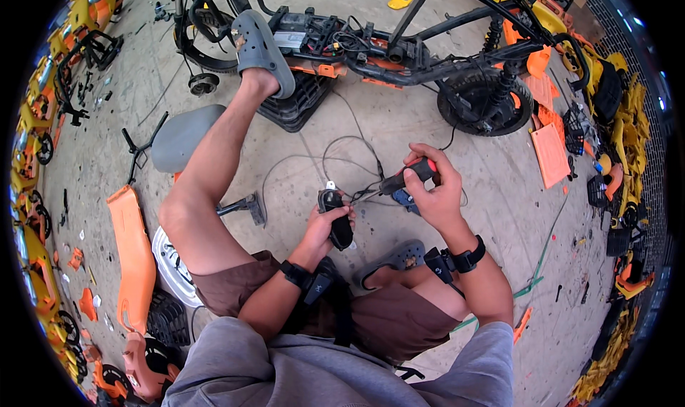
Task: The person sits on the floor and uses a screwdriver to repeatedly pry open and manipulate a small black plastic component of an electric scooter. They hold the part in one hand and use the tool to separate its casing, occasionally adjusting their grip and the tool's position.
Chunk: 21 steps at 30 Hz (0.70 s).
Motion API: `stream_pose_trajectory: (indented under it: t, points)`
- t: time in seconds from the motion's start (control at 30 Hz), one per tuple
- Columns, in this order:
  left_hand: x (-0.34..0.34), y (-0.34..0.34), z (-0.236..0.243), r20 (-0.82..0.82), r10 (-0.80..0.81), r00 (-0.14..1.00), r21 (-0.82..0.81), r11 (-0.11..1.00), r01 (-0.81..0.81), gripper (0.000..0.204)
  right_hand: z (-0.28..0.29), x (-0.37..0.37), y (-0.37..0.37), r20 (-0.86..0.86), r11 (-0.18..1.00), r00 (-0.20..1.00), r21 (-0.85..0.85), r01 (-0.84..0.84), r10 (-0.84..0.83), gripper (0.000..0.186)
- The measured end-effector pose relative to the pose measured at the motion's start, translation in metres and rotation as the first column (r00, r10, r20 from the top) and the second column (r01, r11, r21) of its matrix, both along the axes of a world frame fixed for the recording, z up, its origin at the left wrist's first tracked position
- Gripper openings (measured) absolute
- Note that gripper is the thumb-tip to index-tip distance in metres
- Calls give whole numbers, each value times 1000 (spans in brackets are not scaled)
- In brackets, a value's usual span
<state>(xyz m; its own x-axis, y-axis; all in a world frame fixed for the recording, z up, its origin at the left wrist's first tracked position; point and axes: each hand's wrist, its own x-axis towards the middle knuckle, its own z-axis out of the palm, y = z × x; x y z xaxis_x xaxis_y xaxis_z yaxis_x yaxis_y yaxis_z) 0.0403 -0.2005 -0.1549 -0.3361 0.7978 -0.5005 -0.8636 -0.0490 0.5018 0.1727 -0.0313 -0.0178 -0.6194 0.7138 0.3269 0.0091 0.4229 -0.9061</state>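
Note:
My left hand [322, 227] is closed around a black oblong part [336, 218] with a small pale tab at its top end. Thin cables meet near its upper right side. To the right, my right hand [440, 193] grips a red-and-black tool [410, 177], whose narrow dark end points left at the cables [365, 193]. I cannot make out the tool's exact kind. Just below it a blue object [405, 200] shows, partly covered by the hand. The stripped black scooter frame [414, 68] lies beyond both hands, with one of my feet resting on it.
Left of my leg are a grey seat [187, 139] and a long orange panel [130, 257]. A black wheel [485, 101] lies at the frame's right end. Orange panels [549, 157] and yellow parts [628, 132] pile up at right; more yellow vehicles [36, 132] line the left.

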Motion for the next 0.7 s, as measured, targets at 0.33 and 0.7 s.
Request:
stream_pose_trajectory:
  t: [0.33, 0.7]
  points:
    - [4, 1, 2, -98, -42, 994, -43, 998, 38, 39, 8, 0, 0, 211, 944, 976, 307, -121, 57, 35]
    - [4, -4, 22, -114, -134, 984, -5, 991, 134, 43, -17, -12, -18, 414, 753, 853, 437, -492, 317, 17]
